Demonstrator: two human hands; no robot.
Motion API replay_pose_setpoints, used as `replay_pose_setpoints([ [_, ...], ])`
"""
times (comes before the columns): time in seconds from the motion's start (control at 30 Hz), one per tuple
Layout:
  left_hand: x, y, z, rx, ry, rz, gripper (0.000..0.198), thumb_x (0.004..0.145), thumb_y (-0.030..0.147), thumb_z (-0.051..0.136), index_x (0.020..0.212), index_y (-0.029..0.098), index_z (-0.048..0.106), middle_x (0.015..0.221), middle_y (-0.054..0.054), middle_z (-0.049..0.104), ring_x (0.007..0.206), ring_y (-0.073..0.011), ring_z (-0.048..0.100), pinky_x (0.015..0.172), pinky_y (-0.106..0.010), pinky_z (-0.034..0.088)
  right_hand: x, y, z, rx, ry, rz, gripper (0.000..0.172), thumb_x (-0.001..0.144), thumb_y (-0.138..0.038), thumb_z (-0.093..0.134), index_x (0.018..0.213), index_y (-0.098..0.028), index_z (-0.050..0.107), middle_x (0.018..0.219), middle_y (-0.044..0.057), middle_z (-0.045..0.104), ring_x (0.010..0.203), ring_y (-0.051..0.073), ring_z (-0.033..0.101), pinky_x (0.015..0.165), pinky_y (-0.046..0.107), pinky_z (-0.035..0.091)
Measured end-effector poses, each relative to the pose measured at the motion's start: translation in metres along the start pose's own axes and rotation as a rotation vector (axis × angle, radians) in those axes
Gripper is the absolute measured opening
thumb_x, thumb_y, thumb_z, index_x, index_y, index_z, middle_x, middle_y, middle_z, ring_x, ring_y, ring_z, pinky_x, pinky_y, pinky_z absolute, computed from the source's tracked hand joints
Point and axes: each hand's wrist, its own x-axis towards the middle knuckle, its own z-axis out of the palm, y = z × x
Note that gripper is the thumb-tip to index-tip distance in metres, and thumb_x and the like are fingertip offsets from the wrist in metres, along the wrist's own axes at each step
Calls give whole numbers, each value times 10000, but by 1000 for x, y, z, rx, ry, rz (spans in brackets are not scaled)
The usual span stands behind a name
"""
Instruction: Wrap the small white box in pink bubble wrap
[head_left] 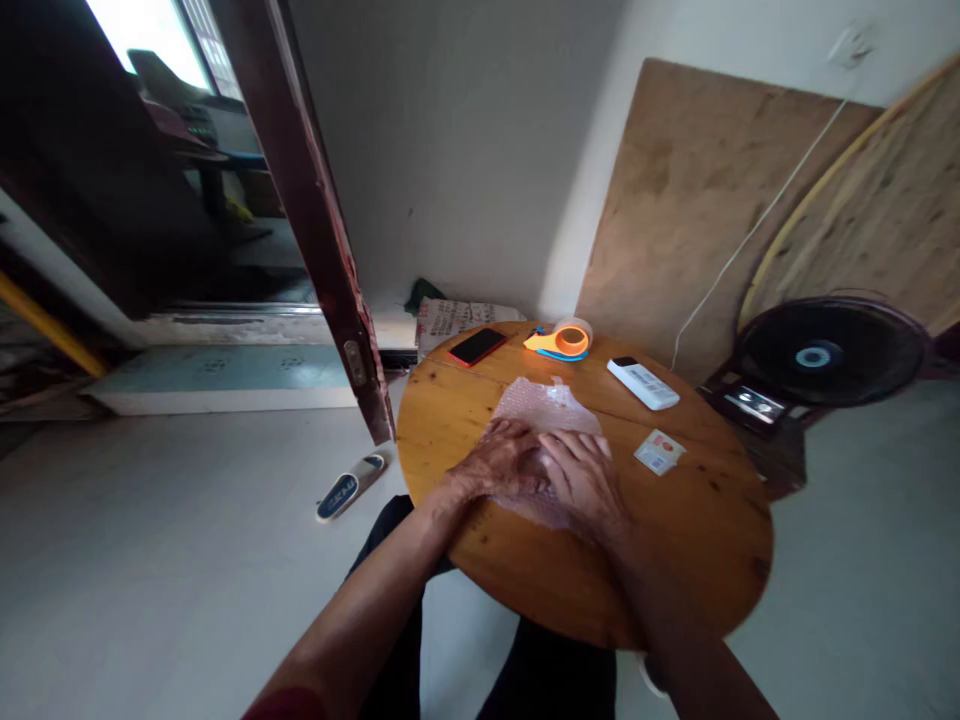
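A sheet of pinkish, clear bubble wrap lies on the round wooden table. My left hand rests on its left half, fingers stretched out and pointing to the right. On the right half lies my right hand, its fingers extended and pointing up and left. The two hands nearly meet in the middle. A shiny strip, apparently clear tape, shows at the wrap's far edge. Whether anything lies under the hands or inside the wrap is hidden.
Around the wrap are a red-edged phone, an orange tape dispenser, a white handheld device and a small clear packet. A black fan stands right of the table. A slipper lies on the floor at left.
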Motion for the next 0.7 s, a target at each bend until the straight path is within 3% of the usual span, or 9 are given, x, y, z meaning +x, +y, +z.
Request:
replay_pose_setpoints([
  [0.07,0,-1,1,4,3,-6,647,742,550,664,1305,254,544,1320,-87,555,1260,-291,469,1119,-454,307,3,1,11,11,-74,-29,430,984,-315,335,1333,-160,533,1344,106,579,1175,232,513,985,374,309],
  [0.2,0,-2,0,-3,-32,-4,687,735,641,631,1284,232,566,1360,-111,525,1291,-312,441,1131,-475,278,0,27,25,-186,-162,340,485,983,-381,325,1333,-102,513,1414,178,502,1208,326,507,946,471,338],
  [0.3,0,-1,-2,-22,-55,-14,696,741,661,613,1281,224,569,1384,-114,509,1309,-311,423,1139,-482,263,-6,42,23,-234,-225,385,498,988,-384,304,1359,-102,481,1437,175,478,1248,330,483,950,483,340],
  [0.4,0,-1,-3,-26,-51,-17,696,744,657,615,1288,225,562,1398,-107,498,1315,-303,416,1147,-479,252,-8,39,17,-255,-204,406,495,983,-396,326,1334,-96,503,1404,178,512,1237,329,492,941,475,348],
  [0.47,0,-1,-2,-14,-48,-14,693,740,647,627,1284,223,564,1389,-105,503,1311,-301,420,1147,-473,255,-7,32,14,-265,-144,395,494,979,-390,343,1332,-84,504,1397,186,518,1229,327,495,948,473,340],
  [0.57,0,-2,0,7,-52,-9,687,738,647,629,1278,227,572,1366,-104,517,1299,-303,432,1141,-465,268,-4,23,14,-217,-62,244,461,986,-360,334,1342,-122,506,1439,150,487,1303,292,431,1004,453,297],
  [0.63,0,-2,0,16,-50,-12,682,740,647,626,1275,227,576,1357,-107,523,1293,-306,439,1139,-465,269,-3,20,17,-168,-63,141,436,991,-351,325,1329,-161,524,1439,113,497,1352,264,375,1039,438,265],
  [0.7,-1,-2,0,19,-47,-10,673,743,639,628,1267,220,581,1351,-113,528,1292,-308,440,1138,-465,269,-3,22,19,-154,-99,145,437,991,-361,326,1319,-160,533,1417,113,521,1346,266,382,1040,440,265],
])
